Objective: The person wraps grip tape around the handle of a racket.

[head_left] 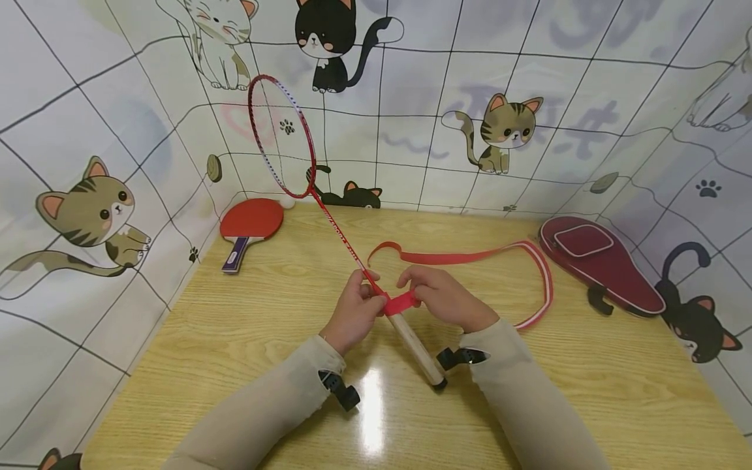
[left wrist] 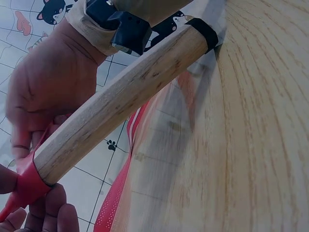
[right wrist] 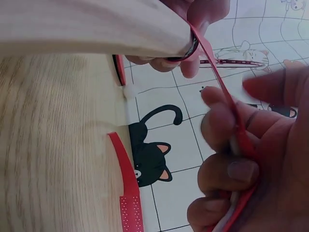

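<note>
A badminton racket (head_left: 339,234) with a red shaft slants across the head view, its head raised up to the left. Its bare wooden handle (head_left: 416,349) ends in a black cap near the tabletop. My left hand (head_left: 352,310) pinches the top of the handle, where red grip tape (head_left: 401,303) wraps round it. To its right, my right hand (head_left: 449,300) holds the tape's strip, pulled taut from the handle. In the right wrist view, several curled fingers (right wrist: 227,173) clasp that strip. The tape's long tail (head_left: 464,259) loops over the table behind and right of the hands.
A red table tennis bat (head_left: 252,219) lies at the back left, with a white ball (head_left: 287,203) beside it. At the right is a dark red racket case (head_left: 599,264). Cat-printed sheeting (head_left: 411,130) rises behind the wooden table (head_left: 264,326).
</note>
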`<act>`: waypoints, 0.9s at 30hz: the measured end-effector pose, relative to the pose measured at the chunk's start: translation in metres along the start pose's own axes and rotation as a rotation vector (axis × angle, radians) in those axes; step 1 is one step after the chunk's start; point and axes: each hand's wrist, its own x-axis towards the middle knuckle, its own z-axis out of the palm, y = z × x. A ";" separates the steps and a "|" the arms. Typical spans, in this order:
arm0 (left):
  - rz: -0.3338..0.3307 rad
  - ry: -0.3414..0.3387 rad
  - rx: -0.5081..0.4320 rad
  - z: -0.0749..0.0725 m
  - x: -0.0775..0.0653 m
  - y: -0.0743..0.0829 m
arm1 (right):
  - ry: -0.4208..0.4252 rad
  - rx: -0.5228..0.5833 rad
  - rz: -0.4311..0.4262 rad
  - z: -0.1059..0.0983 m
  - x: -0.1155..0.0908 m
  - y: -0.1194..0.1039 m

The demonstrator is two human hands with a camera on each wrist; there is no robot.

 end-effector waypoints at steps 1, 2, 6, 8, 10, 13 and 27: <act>0.001 -0.002 -0.002 0.000 0.000 0.000 | -0.004 0.010 -0.008 0.001 0.000 0.001; 0.001 -0.004 -0.002 0.000 0.000 0.000 | -0.006 0.011 -0.017 0.001 0.001 0.001; 0.001 -0.015 -0.014 0.000 0.000 -0.001 | 0.000 0.013 -0.060 0.004 0.003 0.002; 0.009 -0.023 -0.021 0.000 0.000 0.000 | 0.006 0.033 -0.066 0.005 0.003 0.002; 0.016 -0.029 -0.027 0.000 0.000 0.000 | 0.008 0.049 -0.064 0.006 0.004 0.002; 0.024 -0.031 -0.027 0.000 -0.001 0.000 | 0.002 0.066 -0.044 0.006 0.004 0.003; 0.047 -0.009 -0.057 0.002 -0.001 -0.003 | -0.102 0.135 -0.064 0.007 0.007 0.010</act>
